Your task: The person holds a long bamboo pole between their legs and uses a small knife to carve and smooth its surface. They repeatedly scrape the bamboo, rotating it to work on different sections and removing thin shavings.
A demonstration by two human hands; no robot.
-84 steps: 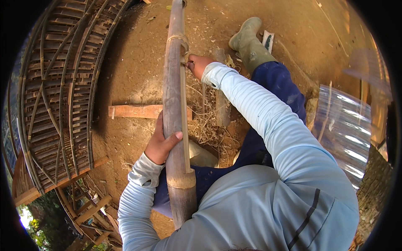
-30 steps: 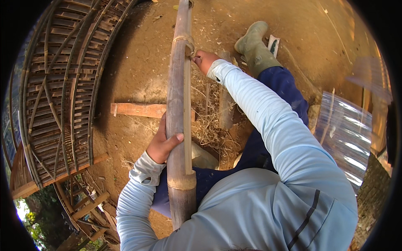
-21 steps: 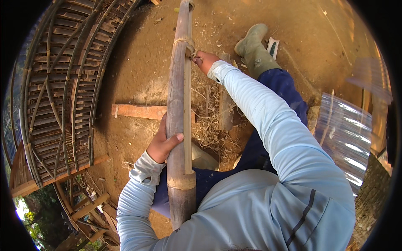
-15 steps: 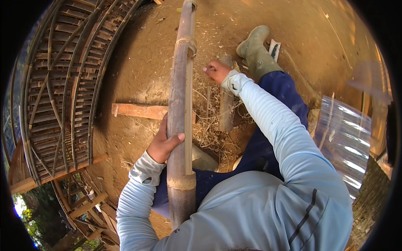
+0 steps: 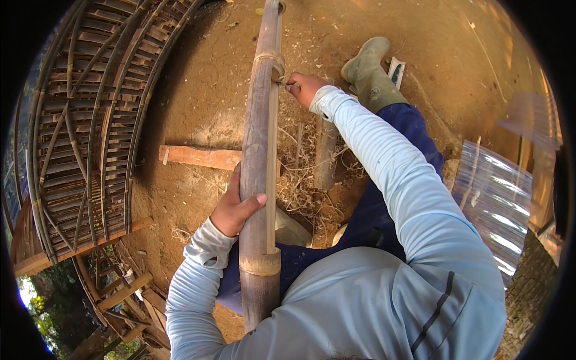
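A thick bamboo pole [image 5: 255,144] runs lengthwise away from my body, its near end against my shirt. A long slot is cut along its right side between two pale node rings. My left hand [image 5: 233,207] is wrapped round the pole from the left, thumb across the top. At the far end of the slot, my right hand [image 5: 305,90] is closed in a pinch, fingertips close against the cut edge. Whatever small thing those fingers hold, I cannot make it out.
Under the pole lies a reddish wooden plank [image 5: 201,157], with curly shavings [image 5: 300,186] and another board [image 5: 326,156] on the dirt. A slatted bamboo rack [image 5: 90,120] stands at left. My boot [image 5: 369,72] is at far right, near clear corrugated sheeting [image 5: 495,204].
My right hand has moved left and slightly up to the slot's far end; it was apart from the pole before. My left hand and the pole stay in place.
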